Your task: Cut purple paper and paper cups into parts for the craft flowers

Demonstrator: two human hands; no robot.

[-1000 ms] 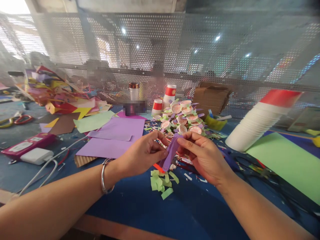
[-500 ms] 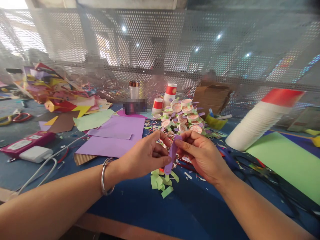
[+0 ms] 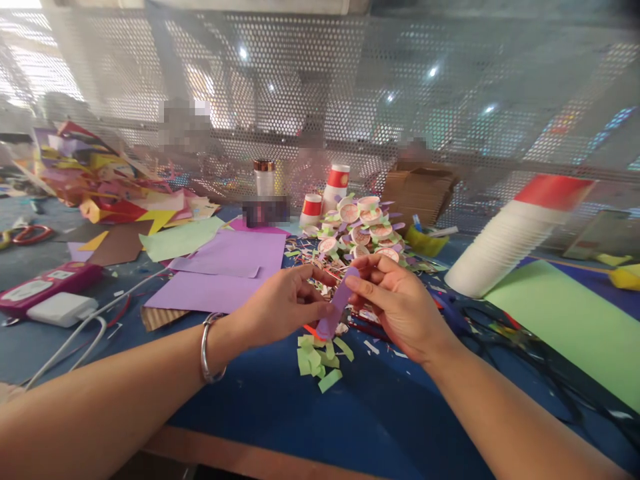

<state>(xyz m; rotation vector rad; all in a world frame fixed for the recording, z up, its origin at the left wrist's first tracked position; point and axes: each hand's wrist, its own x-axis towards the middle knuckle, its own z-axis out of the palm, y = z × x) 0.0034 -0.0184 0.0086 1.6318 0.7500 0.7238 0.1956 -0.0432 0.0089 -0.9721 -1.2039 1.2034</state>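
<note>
Between my two hands is a small purple paper strip (image 3: 338, 305), tilted, its upper end rounded. My right hand (image 3: 395, 300) pinches the strip near that upper end. My left hand (image 3: 287, 303), with a silver bangle at its wrist, has thumb and fingertips at the strip's left edge; the thumb touches it. Just below lie several light green paper pieces (image 3: 315, 360) on the blue tabletop. Behind the hands rises a heap of white paper discs (image 3: 360, 233) with red print and green and purple tabs.
Purple sheets (image 3: 225, 260) lie on the left, near a magenta device (image 3: 47, 287) and a white charger with cable. At right, a leaning stack of paper cups (image 3: 515, 240) stands by a green sheet (image 3: 575, 327). Cardboard (image 3: 420, 190) leans against the perforated metal screen (image 3: 300, 87).
The purple strip has turned to show more of its flat face and tilts more, its lower end shifting left. The whole view has drifted slightly. Both hands keep nearly the same place.
</note>
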